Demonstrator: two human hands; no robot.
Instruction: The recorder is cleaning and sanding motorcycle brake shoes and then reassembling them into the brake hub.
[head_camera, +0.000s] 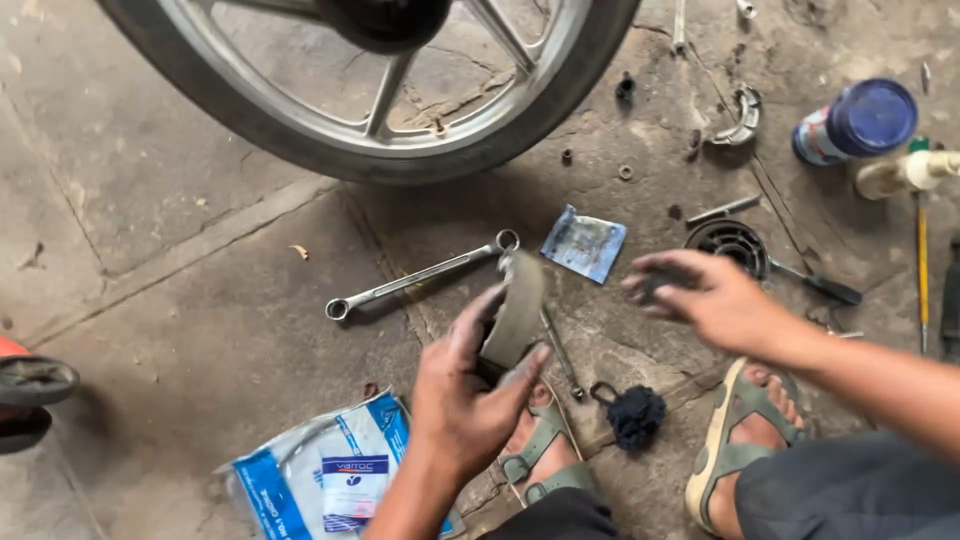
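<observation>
My left hand (465, 395) grips a curved grey brake shoe (517, 310) and holds it up above the concrete floor. My right hand (705, 297) hovers to the right of it, blurred, fingers curled around something small and dark that I cannot make out. A double ring spanner (420, 278) lies on the floor just beyond the shoe. My sandalled feet (735, 440) rest below the hands.
A motorcycle wheel (380, 140) stands at the top. A small blue sachet (583, 243), round black part with handle (735, 245), another brake shoe (742, 115), blue-capped can (860, 122), screwdriver (922, 270), dark rag ball (637, 415) and blue-white plastic package (325, 480) lie around.
</observation>
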